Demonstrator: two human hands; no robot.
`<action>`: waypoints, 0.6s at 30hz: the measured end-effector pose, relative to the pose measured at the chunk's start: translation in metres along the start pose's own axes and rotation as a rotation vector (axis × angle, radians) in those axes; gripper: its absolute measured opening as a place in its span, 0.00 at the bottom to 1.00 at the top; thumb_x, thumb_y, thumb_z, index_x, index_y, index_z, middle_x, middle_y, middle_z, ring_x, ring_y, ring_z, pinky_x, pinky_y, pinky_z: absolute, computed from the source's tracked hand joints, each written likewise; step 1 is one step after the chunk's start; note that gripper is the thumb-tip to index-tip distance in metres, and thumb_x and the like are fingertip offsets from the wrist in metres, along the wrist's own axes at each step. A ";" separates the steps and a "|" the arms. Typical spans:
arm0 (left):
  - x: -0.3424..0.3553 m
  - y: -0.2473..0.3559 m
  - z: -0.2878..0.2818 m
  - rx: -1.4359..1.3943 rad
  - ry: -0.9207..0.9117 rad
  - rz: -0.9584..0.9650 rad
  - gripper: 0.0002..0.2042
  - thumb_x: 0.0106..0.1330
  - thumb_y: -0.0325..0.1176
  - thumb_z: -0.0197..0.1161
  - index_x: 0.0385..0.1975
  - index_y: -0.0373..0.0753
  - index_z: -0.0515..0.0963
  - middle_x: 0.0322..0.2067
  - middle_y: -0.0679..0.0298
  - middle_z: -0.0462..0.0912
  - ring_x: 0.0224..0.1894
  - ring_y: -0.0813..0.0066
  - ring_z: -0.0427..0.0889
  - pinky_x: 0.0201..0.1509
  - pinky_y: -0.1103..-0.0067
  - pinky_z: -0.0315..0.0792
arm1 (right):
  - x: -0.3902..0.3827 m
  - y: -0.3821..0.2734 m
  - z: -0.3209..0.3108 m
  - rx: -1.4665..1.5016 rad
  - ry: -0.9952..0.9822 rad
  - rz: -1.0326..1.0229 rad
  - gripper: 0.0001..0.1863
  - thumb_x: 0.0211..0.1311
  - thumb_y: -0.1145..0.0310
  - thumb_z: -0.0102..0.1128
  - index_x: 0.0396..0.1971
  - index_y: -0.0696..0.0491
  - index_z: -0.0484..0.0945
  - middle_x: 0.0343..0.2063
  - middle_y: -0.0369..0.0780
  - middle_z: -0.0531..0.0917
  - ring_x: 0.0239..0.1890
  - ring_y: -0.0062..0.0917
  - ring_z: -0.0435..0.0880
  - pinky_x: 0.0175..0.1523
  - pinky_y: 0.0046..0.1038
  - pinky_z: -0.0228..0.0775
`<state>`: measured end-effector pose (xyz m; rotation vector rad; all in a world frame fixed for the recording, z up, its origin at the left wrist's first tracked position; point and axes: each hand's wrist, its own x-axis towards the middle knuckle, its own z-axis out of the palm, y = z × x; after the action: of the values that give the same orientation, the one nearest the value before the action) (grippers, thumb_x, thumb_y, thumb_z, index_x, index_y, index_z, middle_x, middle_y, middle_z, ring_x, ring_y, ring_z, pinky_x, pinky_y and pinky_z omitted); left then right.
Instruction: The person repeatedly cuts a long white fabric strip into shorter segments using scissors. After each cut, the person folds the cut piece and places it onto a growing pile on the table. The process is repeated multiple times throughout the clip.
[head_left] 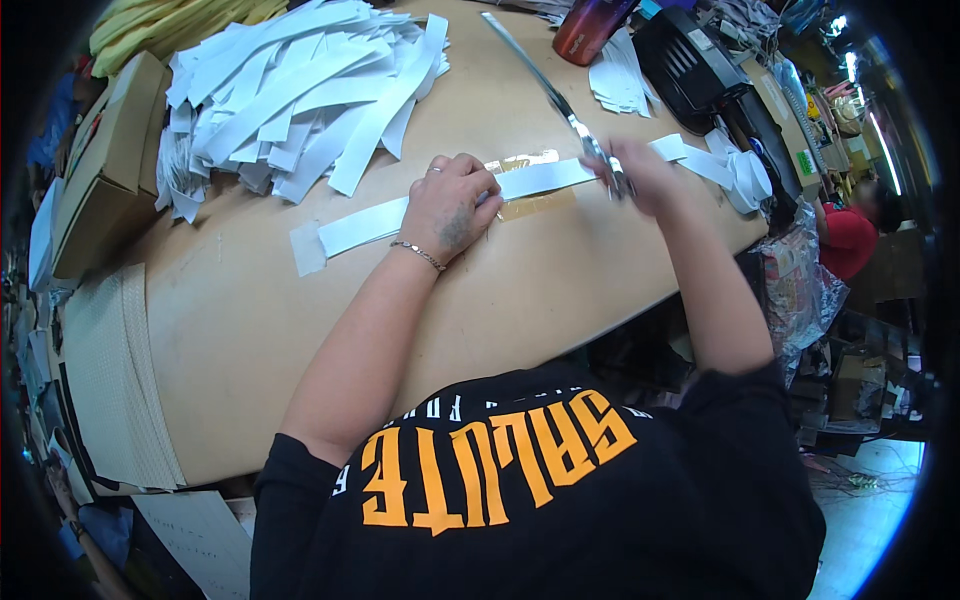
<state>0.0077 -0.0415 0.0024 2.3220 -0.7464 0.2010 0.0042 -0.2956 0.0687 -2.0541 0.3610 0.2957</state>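
A long white elastic-like strip (545,178) stretches across the table, with a tape piece (308,249) at its left end and clear and brown tape under its middle. My left hand (452,205) presses on the strip, its fingers curled; a small bluish thing shows by the fingertips, too little to name. My right hand (645,178), smeared by motion, is closed around metal scissors (585,135) above the strip. Beyond the scissors, in line with them, lies a long thin metal piece (525,62), perhaps a ruler. The strip runs on right to a loose white roll (745,180).
A large heap of cut white strips (300,90) lies at the far left beside a cardboard box (115,165). Smaller strips (622,78), a dark red tumbler (590,32) and a black device (700,70) stand at the far right. A person in red (848,235) is beyond the table's right edge.
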 end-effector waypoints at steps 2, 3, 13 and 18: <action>-0.002 -0.001 0.001 -0.002 0.015 -0.001 0.04 0.54 0.35 0.65 0.27 0.45 0.79 0.37 0.70 0.77 0.42 0.66 0.74 0.42 0.69 0.72 | -0.075 0.016 0.018 0.006 -0.141 -0.004 0.13 0.57 0.58 0.64 0.29 0.53 0.75 0.20 0.30 0.74 0.21 0.13 0.70 0.26 0.19 0.61; -0.003 -0.001 0.001 -0.002 0.021 0.000 0.04 0.54 0.35 0.65 0.27 0.45 0.79 0.37 0.70 0.77 0.42 0.66 0.74 0.42 0.68 0.72 | -0.110 0.021 0.026 0.121 -0.230 0.053 0.15 0.61 0.55 0.59 0.29 0.52 0.73 0.19 0.30 0.73 0.22 0.13 0.71 0.27 0.18 0.62; 0.000 -0.005 0.004 -0.028 0.036 0.020 0.04 0.54 0.34 0.65 0.26 0.45 0.79 0.35 0.69 0.78 0.41 0.65 0.74 0.44 0.70 0.72 | -0.191 0.061 0.045 0.418 -0.519 0.221 0.27 0.63 0.38 0.44 0.26 0.51 0.68 0.20 0.33 0.73 0.22 0.16 0.72 0.28 0.18 0.65; 0.001 -0.005 0.005 -0.039 0.042 0.025 0.03 0.54 0.33 0.65 0.26 0.44 0.79 0.35 0.68 0.78 0.41 0.65 0.75 0.45 0.71 0.71 | -0.188 0.057 0.050 0.446 -0.527 0.235 0.28 0.63 0.37 0.44 0.25 0.51 0.68 0.18 0.33 0.72 0.21 0.16 0.71 0.27 0.18 0.64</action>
<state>0.0111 -0.0424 -0.0032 2.2650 -0.7527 0.2439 -0.1945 -0.2533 0.0651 -1.4308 0.3059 0.8032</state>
